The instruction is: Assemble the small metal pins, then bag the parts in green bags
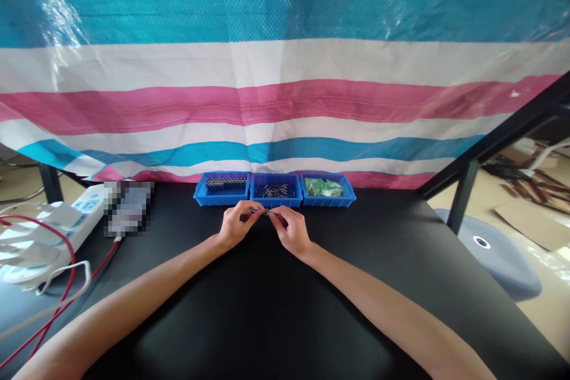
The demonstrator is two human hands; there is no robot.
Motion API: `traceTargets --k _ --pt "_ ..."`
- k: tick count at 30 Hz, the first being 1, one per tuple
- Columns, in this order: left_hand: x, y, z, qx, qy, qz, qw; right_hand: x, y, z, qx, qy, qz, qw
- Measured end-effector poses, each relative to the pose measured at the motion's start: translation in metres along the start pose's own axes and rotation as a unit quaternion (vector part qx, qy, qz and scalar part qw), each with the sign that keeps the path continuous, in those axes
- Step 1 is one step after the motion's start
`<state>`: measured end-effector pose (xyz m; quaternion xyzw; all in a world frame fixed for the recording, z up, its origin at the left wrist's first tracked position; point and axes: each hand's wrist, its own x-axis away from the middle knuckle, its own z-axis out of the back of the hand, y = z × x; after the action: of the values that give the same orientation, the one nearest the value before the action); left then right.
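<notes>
My left hand (237, 224) and my right hand (290, 228) meet over the black table (276, 309), just in front of the middle blue bin. Both hands are closed in a pinch on a small thin metal part (266, 211) held between their fingertips. Three small blue bins stand in a row behind the hands: the left bin (221, 189) holds dark metal pieces in rows, the middle bin (276, 190) holds loose thin metal pins, the right bin (328, 189) holds green bagged parts.
A striped blue, white and pink tarp (285, 71) hangs behind the bins. A white power strip (78, 217) with red and white cables (66, 273) lies at the left. A black frame leg (463, 196) and a grey stool (494, 252) stand at the right.
</notes>
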<state>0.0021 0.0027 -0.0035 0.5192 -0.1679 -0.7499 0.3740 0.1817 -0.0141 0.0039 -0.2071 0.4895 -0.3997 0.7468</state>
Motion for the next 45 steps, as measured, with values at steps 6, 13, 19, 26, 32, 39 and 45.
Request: traceTargets --k 6,13,19,26,32,39,45 --pt "0.0002 -0.0012 -0.0005 -0.002 0.0 -0.008 1.0 0.0004 0.0017 -0.0004 0.0 -0.004 0.004 1.0" --pt "0.0003 0.0005 -0.0002 -0.024 0.005 -0.017 1.0 0.0007 0.0044 -0.0016 0.0 -0.011 0.006 1.0" --pt "0.0008 -0.0003 -0.0001 -0.026 0.006 -0.024 0.999 0.0006 0.0068 -0.0019 0.005 -0.015 0.009 1.0" --pt "0.0015 -0.0017 0.0001 -0.032 0.003 -0.026 0.999 0.0002 0.0062 -0.0013 -0.007 -0.022 0.006 1.0" --pt "0.0005 0.0002 0.0002 -0.024 0.004 -0.023 0.999 0.0012 0.0035 -0.0006 -0.001 -0.013 0.008 1.0" --pt "-0.0005 -0.0003 -0.0006 -0.004 0.003 -0.013 1.0 0.0019 0.001 0.0003 -0.005 -0.003 0.004 1.0" --pt "0.0001 -0.0015 -0.0012 -0.03 0.008 -0.032 0.999 0.0002 0.0023 -0.0003 -0.003 -0.006 -0.002 1.0"
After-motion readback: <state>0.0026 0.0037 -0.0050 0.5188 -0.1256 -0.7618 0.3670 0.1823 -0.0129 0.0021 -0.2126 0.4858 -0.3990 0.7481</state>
